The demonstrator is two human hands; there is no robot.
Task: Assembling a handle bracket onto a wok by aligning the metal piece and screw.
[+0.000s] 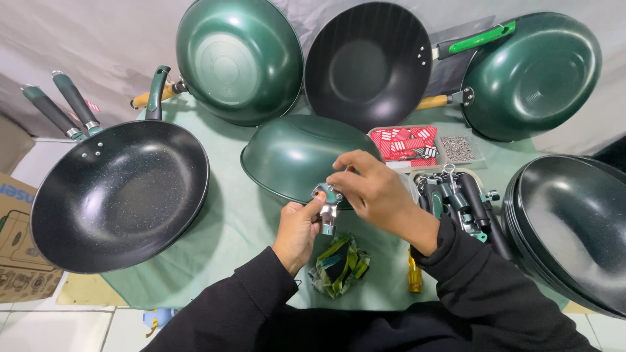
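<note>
A green wok lies upside down in the middle of the pale green cloth. My left hand grips a green handle with a metal bracket and presses it against the wok's near rim. My right hand rests over the rim, its fingertips pinching at the top of the bracket; what they pinch is too small to tell. A handle in a crumpled clear wrapper lies just below my hands.
A black pan with two handles sits at the left. Three woks lean at the back. A divided tray with red packets and small screws, a pile of handles, a yellow-handled screwdriver, stacked pans lie to the right. Cardboard box at far left.
</note>
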